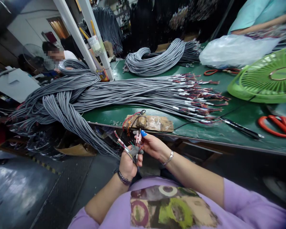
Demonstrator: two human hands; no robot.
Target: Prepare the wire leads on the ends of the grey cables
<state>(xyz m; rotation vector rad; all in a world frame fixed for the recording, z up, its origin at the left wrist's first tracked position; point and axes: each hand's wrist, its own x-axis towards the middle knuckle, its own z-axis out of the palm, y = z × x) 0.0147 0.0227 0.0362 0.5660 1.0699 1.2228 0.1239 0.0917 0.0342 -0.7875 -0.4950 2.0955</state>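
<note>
Right at the near edge of the green table [238, 127], the left hand [128, 163] is curled closed around some gray cables [134, 152]. Thin colored wires [120, 141] poke out of their ends. The right hand [152, 146] is partly closed, and its thumb and finger pinch at a small pale piece [138, 137] by the wire tips. What that piece is, I cannot tell. Just past the hands, a wooden block [157, 123] lies on the table's near edge. Behind it, a big pile of long gray cables [133, 90] stretches from left to right, with red and white wire ends on the right. Black-handled tweezers [242, 128], orange-handled scissors [278, 125] and a green fan [269, 74] are to the right. A coiled cable bundle [157, 60] sits on the far side.
</note>
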